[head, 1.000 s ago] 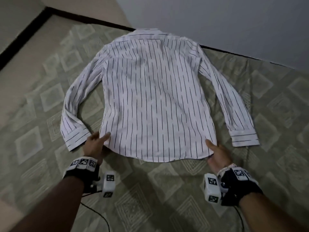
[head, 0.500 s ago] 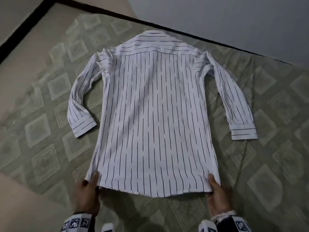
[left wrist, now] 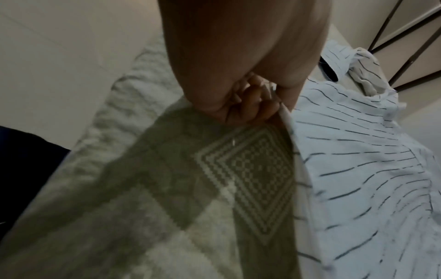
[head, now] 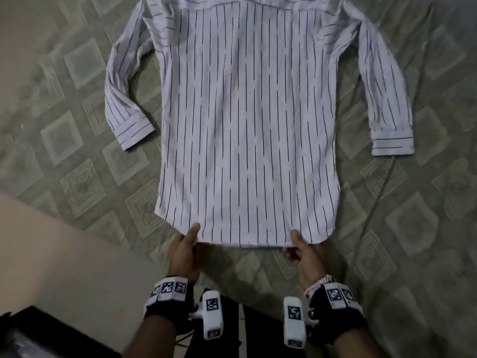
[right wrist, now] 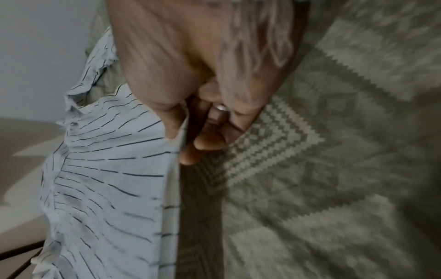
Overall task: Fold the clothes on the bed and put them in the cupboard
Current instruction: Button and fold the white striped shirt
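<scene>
Your left hand (head: 183, 250) and right hand (head: 304, 250) each pinch the hem of the striped shirt (head: 247, 120), thumbs on top; it lies back-up, seemingly flat, mid-frame on the patterned bedspread (head: 77, 187).

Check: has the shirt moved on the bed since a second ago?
Yes. The shirt slid toward the person: both hands pinch its hem, now near the bedspread's near edge.
</scene>
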